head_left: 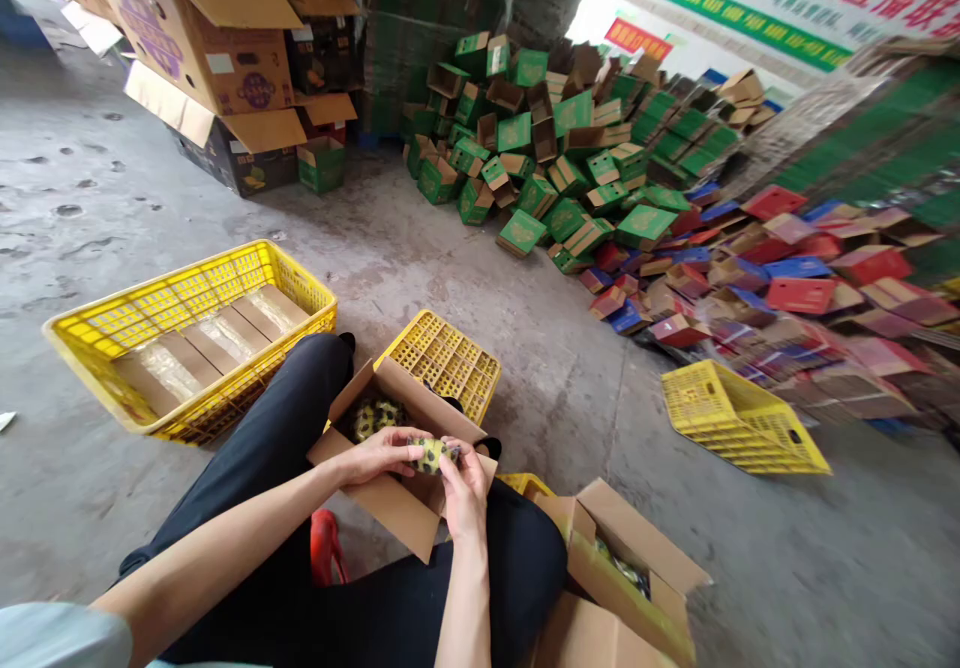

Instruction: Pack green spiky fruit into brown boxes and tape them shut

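Observation:
A small roll with a yellow and black pattern (429,455) is held between both hands, above an open cardboard box (390,503) resting on my lap. My left hand (382,456) grips its left side with curled fingers. My right hand (463,486) pinches its right end. More yellow-black patterned rolls (373,417) lie inside the box.
A yellow crate (90,333) lined with cardboard sits to the left. An upturned yellow crate (448,356) is beyond the box and another yellow crate (739,420) lies to the right. Heaps of green boxes (555,148) and red-blue boxes (795,293) fill the far floor. A second open carton (637,573) sits at lower right.

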